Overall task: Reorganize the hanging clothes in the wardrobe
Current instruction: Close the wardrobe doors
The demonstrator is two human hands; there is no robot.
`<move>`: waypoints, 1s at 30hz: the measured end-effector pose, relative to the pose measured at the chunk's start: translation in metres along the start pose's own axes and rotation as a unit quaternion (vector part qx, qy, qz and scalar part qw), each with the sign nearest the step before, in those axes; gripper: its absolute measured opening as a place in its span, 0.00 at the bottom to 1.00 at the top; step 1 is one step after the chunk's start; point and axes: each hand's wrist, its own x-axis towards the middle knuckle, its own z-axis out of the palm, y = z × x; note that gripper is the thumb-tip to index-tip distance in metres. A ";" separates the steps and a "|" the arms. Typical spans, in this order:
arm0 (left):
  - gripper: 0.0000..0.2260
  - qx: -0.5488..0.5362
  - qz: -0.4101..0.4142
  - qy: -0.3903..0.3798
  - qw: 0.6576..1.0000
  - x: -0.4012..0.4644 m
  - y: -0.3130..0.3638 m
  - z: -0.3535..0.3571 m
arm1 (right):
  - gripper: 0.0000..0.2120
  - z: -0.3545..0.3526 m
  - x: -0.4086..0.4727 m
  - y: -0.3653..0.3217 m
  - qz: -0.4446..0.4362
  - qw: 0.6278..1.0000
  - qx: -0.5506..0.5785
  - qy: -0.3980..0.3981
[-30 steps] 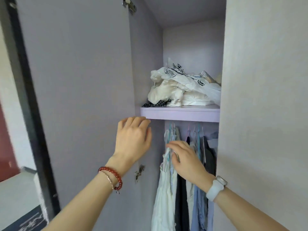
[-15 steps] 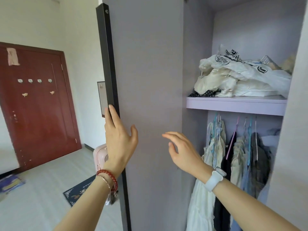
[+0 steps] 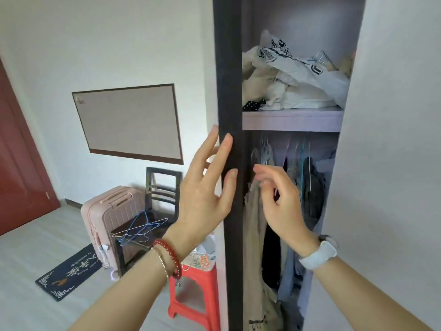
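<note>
The tall dark-edged wardrobe door (image 3: 228,139) stands edge-on, the hanging clothes (image 3: 286,211) below the lilac shelf (image 3: 291,119), the left hand (image 3: 202,194) flat against it, fingers spread, the right hand (image 3: 284,206) loosely curled, seemingly touching nothing.

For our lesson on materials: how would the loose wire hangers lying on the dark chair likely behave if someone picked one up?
The hangers look like thin bent wire, so each is probably light and a little springy rather than rigid. They lie crossed over one another on the chair, so lifting one may well snag and drag the others. Their smooth thin wire could slip in a loose grip.
</note>
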 end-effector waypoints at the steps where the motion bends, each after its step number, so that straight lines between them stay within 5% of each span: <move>1: 0.21 -0.014 0.009 -0.015 1.000 0.003 0.004 0.014 | 0.14 -0.010 -0.002 0.004 0.005 1.000 -0.006 0.017; 6: 0.22 -0.053 0.048 -0.090 0.993 0.022 0.023 0.087 | 0.17 -0.057 -0.018 0.029 0.017 0.994 -0.080 0.067; 14: 0.20 0.063 0.129 -0.140 0.980 0.052 0.018 0.182 | 0.26 -0.089 -0.029 0.078 0.086 0.956 -0.281 0.001; 19: 0.21 0.116 0.129 -0.179 0.968 0.065 0.011 0.226 | 0.27 -0.090 -0.024 0.108 0.203 0.958 -0.200 -0.039; 30: 0.22 0.141 0.096 -0.178 0.969 0.076 -0.007 0.293 | 0.30 -0.097 0.006 0.165 0.281 0.954 -0.100 -0.024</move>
